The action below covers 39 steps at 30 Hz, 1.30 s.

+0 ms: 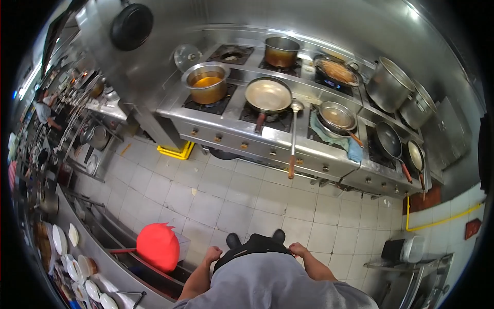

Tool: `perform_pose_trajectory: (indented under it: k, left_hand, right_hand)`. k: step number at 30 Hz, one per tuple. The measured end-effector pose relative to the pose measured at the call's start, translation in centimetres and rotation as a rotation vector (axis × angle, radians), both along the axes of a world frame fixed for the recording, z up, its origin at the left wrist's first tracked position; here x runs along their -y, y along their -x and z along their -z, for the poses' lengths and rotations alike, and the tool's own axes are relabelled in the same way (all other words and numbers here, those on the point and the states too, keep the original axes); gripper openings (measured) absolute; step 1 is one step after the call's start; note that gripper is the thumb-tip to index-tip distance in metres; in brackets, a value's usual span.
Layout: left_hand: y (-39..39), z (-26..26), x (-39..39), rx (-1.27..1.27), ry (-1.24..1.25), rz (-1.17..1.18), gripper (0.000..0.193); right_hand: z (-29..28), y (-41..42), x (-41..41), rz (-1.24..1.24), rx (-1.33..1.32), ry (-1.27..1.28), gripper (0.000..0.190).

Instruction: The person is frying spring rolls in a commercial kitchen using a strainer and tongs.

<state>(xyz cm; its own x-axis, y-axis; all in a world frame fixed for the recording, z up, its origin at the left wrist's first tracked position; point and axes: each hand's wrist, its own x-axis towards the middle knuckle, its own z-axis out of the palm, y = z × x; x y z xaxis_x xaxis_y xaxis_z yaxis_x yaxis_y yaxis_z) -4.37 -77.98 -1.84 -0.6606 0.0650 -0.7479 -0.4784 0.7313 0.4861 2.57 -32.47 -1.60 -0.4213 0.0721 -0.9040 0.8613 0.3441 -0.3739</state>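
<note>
My left hand (213,254) hangs at my left hip with its fingers curled; whether it holds anything is hidden. On the other side, my right hand (298,249) is curled beside the black apron (251,246) at my waist. A small reddish bit shows under the right hand, too small to name. Before me stands a steel gas range (231,129). On its front burners sit a pot of orange-brown liquid (208,87), a frying pan (268,94) and a strainer (337,115) over a bowl. A long-handled ladle (295,133) juts over the front edge.
A pan of food (337,73) sits over a blue flame at the back. Tall stockpots (389,85) and two more pans (389,141) stand right. On my left are a red covered object (158,247) and a counter with white dishes (73,269). A person (46,112) stands far left.
</note>
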Motion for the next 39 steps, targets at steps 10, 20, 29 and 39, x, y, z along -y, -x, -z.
perform_pose_trajectory:
  k: [10,20,29,39]
  left_hand:
    - [-5.2,1.9,14.7,-0.088,0.171,-0.222,0.022]
    - [-11.4,2.3,14.9,0.018,0.122,-0.418,0.027]
    - [-12.8,2.9,15.1,-0.053,0.062,-0.406,0.028]
    - [-10.3,8.7,19.6,-0.178,0.184,-0.053,0.027]
  right_hand:
    - [0.8,4.8,8.1,-0.134,0.023,0.033,0.021]
    - [-0.4,9.3,13.3,-0.342,0.038,-0.001,0.020]
    - [-1.2,12.2,15.0,-0.398,0.080,-0.001,0.030]
    - [-4.9,9.0,15.4,-0.366,0.179,0.116,0.052]
